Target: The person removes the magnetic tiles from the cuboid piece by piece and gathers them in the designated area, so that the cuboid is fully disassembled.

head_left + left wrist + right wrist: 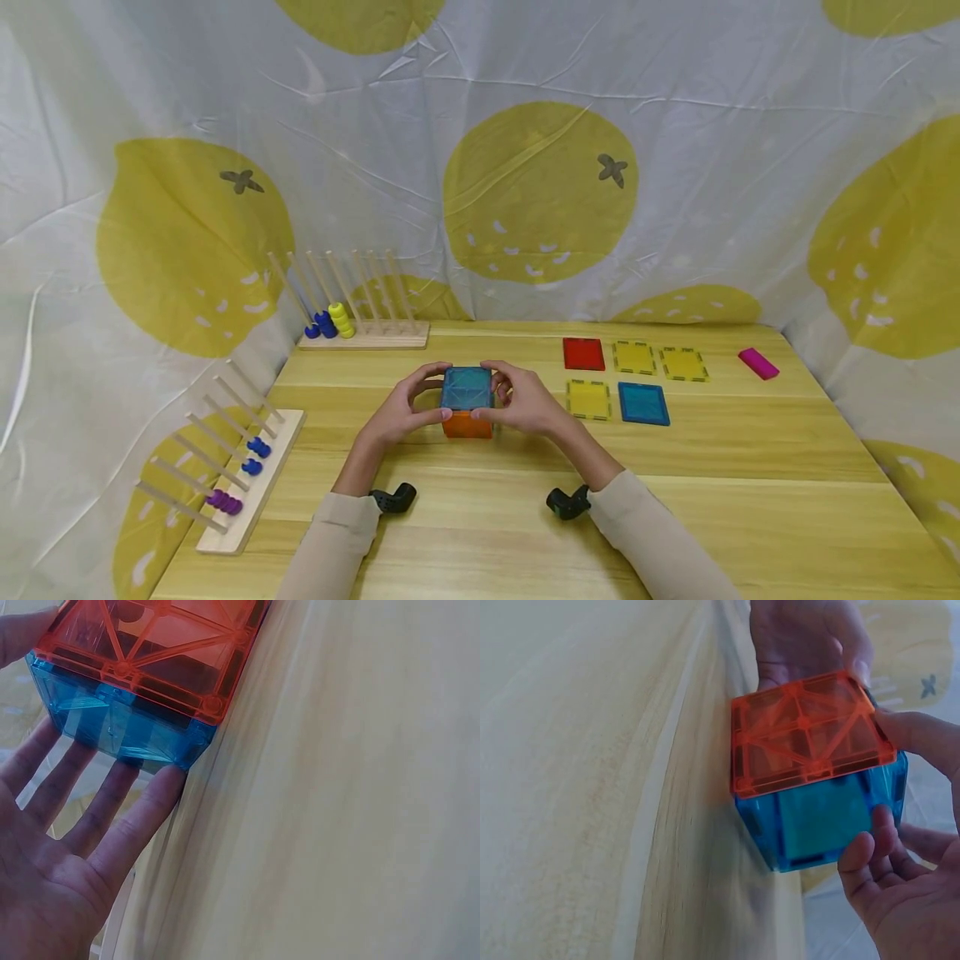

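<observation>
A cube of see-through magnetic tiles [467,390] stands on the wooden table in front of me, blue on top and orange on the side facing me. My left hand [397,414] holds its left side, thumb at the front top edge and fingers along the side. From the right, my right hand [529,407] holds it the same way, with some fingers curled. The left wrist view shows the orange tile [169,645] above a blue side tile [112,716], fingertips at that tile's edge. In the right wrist view, fingertips meet another blue side [825,817].
Right of the cube lie a red tile [583,354], several yellow tiles [634,357] and a blue tile [643,404]. Farther right is a magenta block [759,363]. Two wooden peg racks with beads stand behind [375,336] and at left [258,492]. A lemon-print curtain [540,192] hangs behind the table.
</observation>
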Tool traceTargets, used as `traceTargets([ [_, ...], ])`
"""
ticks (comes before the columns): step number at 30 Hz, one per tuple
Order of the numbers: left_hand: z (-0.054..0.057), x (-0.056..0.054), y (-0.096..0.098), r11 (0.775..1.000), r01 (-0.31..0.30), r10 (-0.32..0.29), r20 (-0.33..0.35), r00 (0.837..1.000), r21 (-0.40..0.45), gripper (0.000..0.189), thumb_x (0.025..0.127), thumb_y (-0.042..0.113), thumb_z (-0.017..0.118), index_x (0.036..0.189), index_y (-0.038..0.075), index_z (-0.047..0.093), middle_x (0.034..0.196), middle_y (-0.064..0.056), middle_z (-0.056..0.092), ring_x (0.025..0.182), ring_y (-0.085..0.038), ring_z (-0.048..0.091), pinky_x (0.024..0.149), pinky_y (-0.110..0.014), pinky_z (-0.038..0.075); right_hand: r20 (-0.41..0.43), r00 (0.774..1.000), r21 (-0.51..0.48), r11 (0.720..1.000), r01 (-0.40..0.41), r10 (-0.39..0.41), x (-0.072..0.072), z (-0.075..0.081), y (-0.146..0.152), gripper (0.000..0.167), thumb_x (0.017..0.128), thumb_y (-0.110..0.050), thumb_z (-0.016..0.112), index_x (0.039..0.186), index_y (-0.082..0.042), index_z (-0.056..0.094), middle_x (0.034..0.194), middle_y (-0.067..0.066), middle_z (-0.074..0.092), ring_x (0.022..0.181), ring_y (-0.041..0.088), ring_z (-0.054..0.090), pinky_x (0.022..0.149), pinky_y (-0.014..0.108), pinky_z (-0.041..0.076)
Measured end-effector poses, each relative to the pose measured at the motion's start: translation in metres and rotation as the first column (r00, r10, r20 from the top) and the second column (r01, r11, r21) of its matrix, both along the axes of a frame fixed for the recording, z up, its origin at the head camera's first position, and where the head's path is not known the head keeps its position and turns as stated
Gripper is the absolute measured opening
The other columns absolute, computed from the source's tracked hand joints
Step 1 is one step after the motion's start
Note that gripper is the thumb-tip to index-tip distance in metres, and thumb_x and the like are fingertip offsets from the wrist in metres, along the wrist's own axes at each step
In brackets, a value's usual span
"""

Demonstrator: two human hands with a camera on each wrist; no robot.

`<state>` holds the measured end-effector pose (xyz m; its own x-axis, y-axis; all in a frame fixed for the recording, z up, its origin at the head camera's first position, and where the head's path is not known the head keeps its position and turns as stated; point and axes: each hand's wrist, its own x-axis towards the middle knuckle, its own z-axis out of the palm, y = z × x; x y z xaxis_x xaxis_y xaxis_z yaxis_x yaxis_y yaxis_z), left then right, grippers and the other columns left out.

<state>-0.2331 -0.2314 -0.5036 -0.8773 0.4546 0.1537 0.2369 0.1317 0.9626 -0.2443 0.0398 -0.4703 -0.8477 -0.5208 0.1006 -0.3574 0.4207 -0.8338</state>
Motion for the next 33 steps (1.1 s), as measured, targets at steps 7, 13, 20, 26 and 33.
traceTargets([
  [7,0.000,0.000,0.000,1.000,-0.009,0.009,0.004,1.000,-0.003,0.072,0.092,0.007,0.076,0.155,0.014,0.042,0.159,-0.017,0.039,0.141,-0.048,0.042,0.093,-0.038,0.061,0.009,1.000,0.004,1.000,0.001,-0.001,-0.003,0.001,-0.003,0.083,0.081,-0.032,0.090,0.149,-0.009,0.051,0.100,0.011,0.060,0.074,0.015,0.048,0.068,0.025,0.044],
  [13,0.000,0.002,0.000,1.000,-0.017,0.017,0.005,1.000,-0.017,0.072,0.092,0.009,0.076,0.155,0.016,0.042,0.159,-0.016,0.039,0.142,-0.047,0.041,0.094,-0.041,0.061,0.013,1.000,-0.002,1.000,0.026,-0.026,-0.002,0.004,-0.006,0.080,0.078,-0.032,0.092,0.145,-0.010,0.055,0.102,0.019,0.062,0.075,0.014,0.048,0.070,0.025,0.044],
  [20,0.001,0.002,0.001,1.000,-0.019,0.019,0.011,1.000,-0.011,0.072,0.092,0.009,0.077,0.155,0.017,0.042,0.159,-0.015,0.039,0.142,-0.047,0.042,0.094,-0.044,0.061,-0.043,0.996,-0.064,0.995,0.078,-0.081,-0.002,0.001,-0.005,0.069,0.072,-0.030,0.096,0.131,-0.015,0.063,0.097,0.021,0.063,0.071,0.016,0.048,0.064,0.024,0.042],
  [26,0.001,0.002,0.000,1.000,-0.010,0.010,0.006,1.000,0.001,0.072,0.092,0.008,0.077,0.154,0.016,0.043,0.159,-0.015,0.039,0.141,-0.046,0.042,0.093,-0.042,0.061,-0.053,0.993,-0.135,0.986,0.094,-0.102,-0.001,0.001,0.000,0.065,0.069,-0.029,0.097,0.125,-0.015,0.067,0.096,0.017,0.060,0.079,0.031,0.053,0.065,0.024,0.043],
  [33,0.000,0.002,-0.001,1.000,-0.007,0.007,-0.010,1.000,-0.004,0.070,0.092,0.009,0.077,0.153,0.018,0.043,0.160,-0.012,0.039,0.141,-0.045,0.043,0.094,-0.037,0.061,-0.124,0.986,-0.159,0.983,0.092,-0.113,-0.001,0.006,0.015,0.063,0.069,-0.033,0.096,0.124,-0.016,0.070,0.102,0.006,0.057,0.082,0.030,0.052,0.061,0.024,0.039],
])
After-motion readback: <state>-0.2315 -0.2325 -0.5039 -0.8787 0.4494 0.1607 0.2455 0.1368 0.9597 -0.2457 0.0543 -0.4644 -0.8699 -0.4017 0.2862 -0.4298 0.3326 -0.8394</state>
